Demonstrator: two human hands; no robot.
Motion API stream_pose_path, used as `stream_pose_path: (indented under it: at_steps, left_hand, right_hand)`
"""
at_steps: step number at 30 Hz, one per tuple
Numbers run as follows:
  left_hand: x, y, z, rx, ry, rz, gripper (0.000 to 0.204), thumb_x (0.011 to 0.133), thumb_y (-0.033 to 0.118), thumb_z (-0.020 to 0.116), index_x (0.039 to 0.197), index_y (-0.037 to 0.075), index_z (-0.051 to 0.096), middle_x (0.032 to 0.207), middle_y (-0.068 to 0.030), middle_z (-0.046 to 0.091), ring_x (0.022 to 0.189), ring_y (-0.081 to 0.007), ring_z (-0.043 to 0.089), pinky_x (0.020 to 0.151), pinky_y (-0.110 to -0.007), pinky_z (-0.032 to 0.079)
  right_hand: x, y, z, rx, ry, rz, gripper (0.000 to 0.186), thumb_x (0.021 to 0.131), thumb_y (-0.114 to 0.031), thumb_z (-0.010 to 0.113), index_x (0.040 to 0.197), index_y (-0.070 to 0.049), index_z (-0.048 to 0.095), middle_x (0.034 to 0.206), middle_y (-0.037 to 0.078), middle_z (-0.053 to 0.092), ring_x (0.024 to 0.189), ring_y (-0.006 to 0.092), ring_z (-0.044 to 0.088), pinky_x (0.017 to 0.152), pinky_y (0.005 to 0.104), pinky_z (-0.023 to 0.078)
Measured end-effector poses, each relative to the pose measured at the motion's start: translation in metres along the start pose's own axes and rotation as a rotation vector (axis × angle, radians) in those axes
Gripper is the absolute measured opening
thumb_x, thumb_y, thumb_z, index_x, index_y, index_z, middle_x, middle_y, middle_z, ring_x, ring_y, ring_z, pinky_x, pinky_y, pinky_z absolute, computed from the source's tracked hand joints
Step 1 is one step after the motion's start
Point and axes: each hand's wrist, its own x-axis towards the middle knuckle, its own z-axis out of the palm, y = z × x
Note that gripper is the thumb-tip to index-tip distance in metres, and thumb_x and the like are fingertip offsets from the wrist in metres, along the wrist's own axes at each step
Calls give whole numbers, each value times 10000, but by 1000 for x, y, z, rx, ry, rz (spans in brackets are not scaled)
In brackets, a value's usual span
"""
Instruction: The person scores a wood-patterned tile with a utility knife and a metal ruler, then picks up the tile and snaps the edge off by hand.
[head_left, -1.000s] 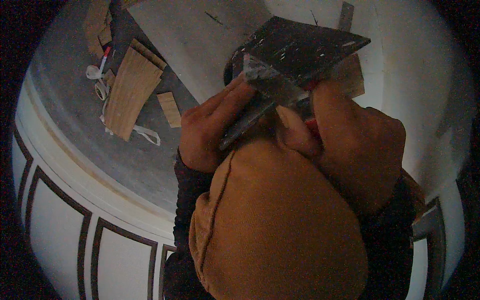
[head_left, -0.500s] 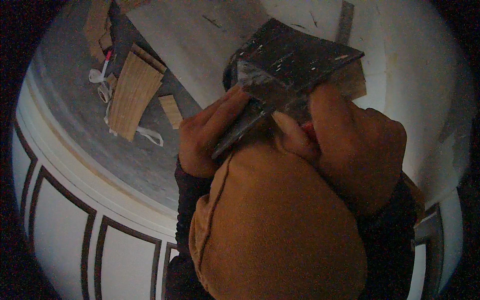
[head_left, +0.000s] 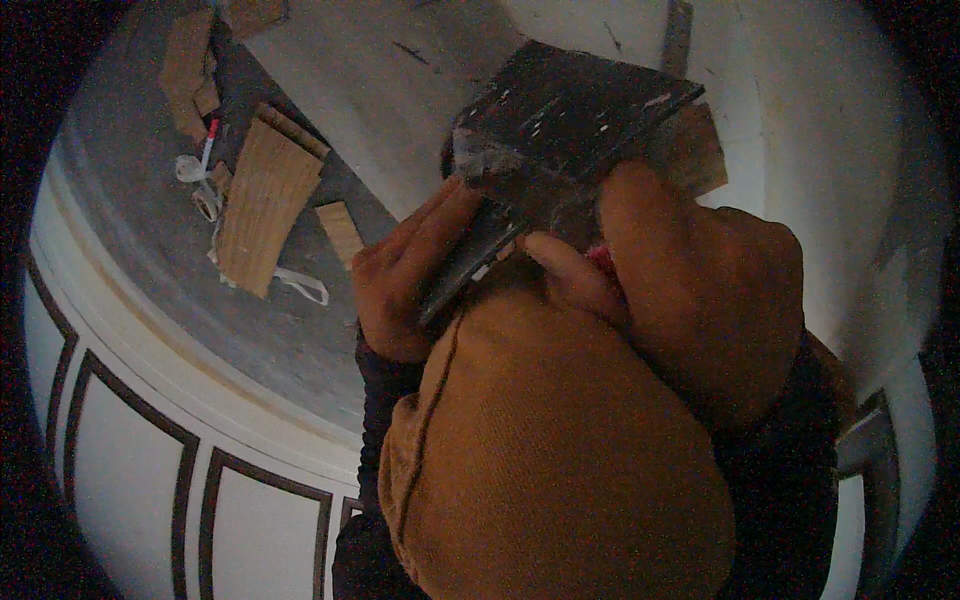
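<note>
Above a grey floor (head_left: 140, 230), both hands grip a dark, paint-flecked flat board (head_left: 575, 110). Left hand (head_left: 400, 275) curls its fingers along the board's lower edge; right hand (head_left: 700, 280) clamps its near corner, thumb pressed on. Wooden plank offcuts (head_left: 262, 205) lie near the floor's left edge.

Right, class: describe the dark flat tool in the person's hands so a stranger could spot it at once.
Start at the brown knitted fabric filling the lower middle. Just above it, the left hand and right hand grip a flat dark plate. Unlike the pale wood pieces lying left, it is blackish, white-flecked and held up.
</note>
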Motion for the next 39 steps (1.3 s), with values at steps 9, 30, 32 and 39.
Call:
stream_pose_path:
  at_steps: [9, 30, 32, 39]
  left_hand:
    - [14, 9, 4, -96, 49, 43, 514, 828, 58, 709, 1339, 62, 655, 1326, -165, 693, 1077, -318, 746, 816, -383, 598]
    - [16, 5, 14, -50, 67, -23, 474, 868, 47, 733, 1339, 34, 677, 1297, -208, 700, 1211, -315, 688, 991, -382, 564]
    - [16, 3, 10, -46, 53, -1, 462, 878, 30, 720, 1338, 32, 678, 1304, -206, 696, 1211, -314, 688, 986, -376, 565]
    - [15, 8, 5, -17, 112, -41, 436, 901, -3, 687, 1333, 47, 684, 1279, -194, 711, 1156, -299, 719, 938, -364, 581]
  right_hand:
    - [-5, -11, 5, -13, 3, 3, 404, 898, -413, 766, 856, -88, 530, 616, 85, 643, 521, 311, 667, 470, 437, 519]
    - [15, 20, -17, 164, 88, -7, 312, 896, -347, 771, 1015, -85, 648, 661, 56, 662, 552, 273, 643, 516, 405, 517]
    - [16, 30, -12, 181, 117, 54, 296, 910, -327, 764, 1034, -83, 653, 655, 39, 648, 560, 241, 626, 536, 382, 511]
    - [28, 67, 7, 323, 224, 282, 245, 958, -259, 739, 1103, -73, 672, 636, -20, 597, 590, 128, 568, 603, 301, 487]
